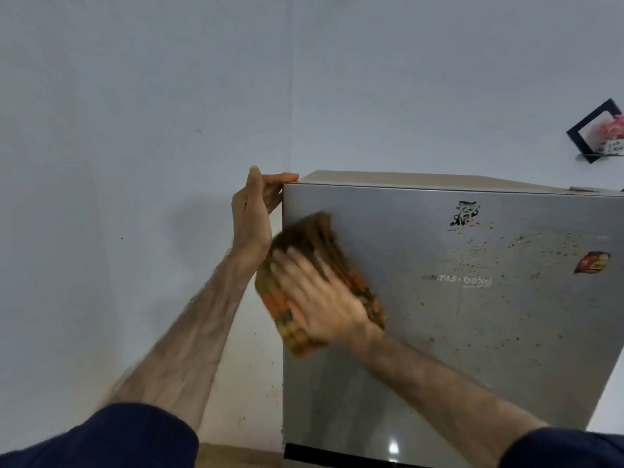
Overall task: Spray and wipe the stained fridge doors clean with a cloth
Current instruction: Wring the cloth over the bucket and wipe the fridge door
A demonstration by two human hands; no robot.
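Fridge door [472, 332]: cloth [314, 241] pressed flat under right hand [324, 298].

Pale wall [135, 96], black wall shelf [589, 136], perhaps pink flowers [613, 128]

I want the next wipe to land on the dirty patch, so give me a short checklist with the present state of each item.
1. Cloth flat against the fridge door: ok.
2. Right hand pressing on the cloth: ok, fingers spread, though blurred.
3. Left hand steadying the door's top left corner: ok.
4. Specks on the door's right side gone: not ok.
5. Path to the specks free: not ok, a sticker sits there.
6. Door wet with spray: cannot tell.
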